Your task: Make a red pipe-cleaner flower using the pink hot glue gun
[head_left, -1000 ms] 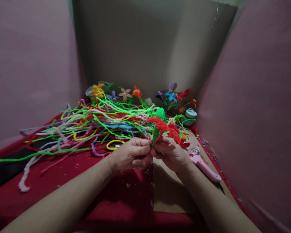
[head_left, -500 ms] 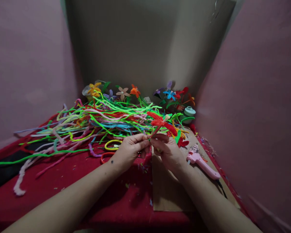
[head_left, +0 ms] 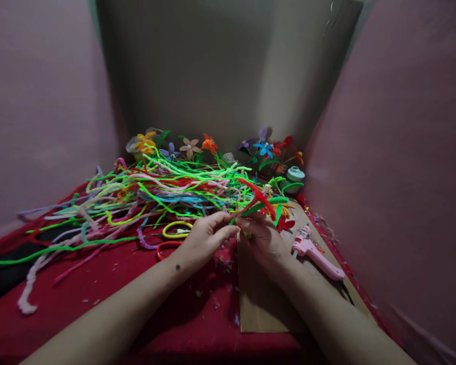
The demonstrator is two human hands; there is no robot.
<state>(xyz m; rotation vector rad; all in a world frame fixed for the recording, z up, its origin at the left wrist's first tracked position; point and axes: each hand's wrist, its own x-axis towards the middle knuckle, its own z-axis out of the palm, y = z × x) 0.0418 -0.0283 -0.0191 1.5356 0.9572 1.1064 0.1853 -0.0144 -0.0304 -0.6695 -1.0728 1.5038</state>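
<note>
Left of and beyond a pink glue gun (head_left: 316, 257), the left hand (head_left: 209, 235) and right hand (head_left: 264, 241) pinch the stem end of a fuzzy red flower (head_left: 259, 194) with green leaf (head_left: 279, 201), seemingly light, soft, bendable, best held there, not by its crushable petals (head_left: 248, 184).

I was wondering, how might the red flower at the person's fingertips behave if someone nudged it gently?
The red flower would probably bend rather than snap, since it looks soft and curved. It seems light, standing out beyond the left hand on a slender stem. Its fuzzy-looking surface suggests it wouldn't be very slippery.
</note>
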